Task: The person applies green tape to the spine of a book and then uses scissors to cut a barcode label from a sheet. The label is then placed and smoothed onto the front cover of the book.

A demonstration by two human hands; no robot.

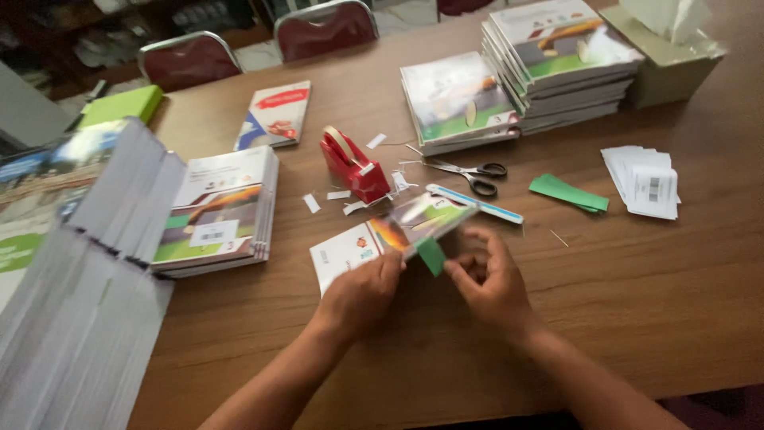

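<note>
A thin book (pixel 374 239) with a glossy picture cover lies tilted on the wooden table (pixel 637 302) in front of me. My left hand (pixel 362 291) grips its near edge. My right hand (pixel 489 279) pinches a small green paper slip (pixel 430 256) against the book's lower corner. The book's far end looks blurred and lifted off the table.
A red tape dispenser (pixel 350 163), scissors (pixel 469 173), a ruler-like strip (pixel 477 203), green slips (pixel 569 193) and white labels (pixel 645 181) lie beyond the book. Book stacks stand at the left (pixel 219 211), far left (pixel 72 263) and back right (pixel 557 60). A tissue box (pixel 668 48) and chairs (pixel 191 60) are behind.
</note>
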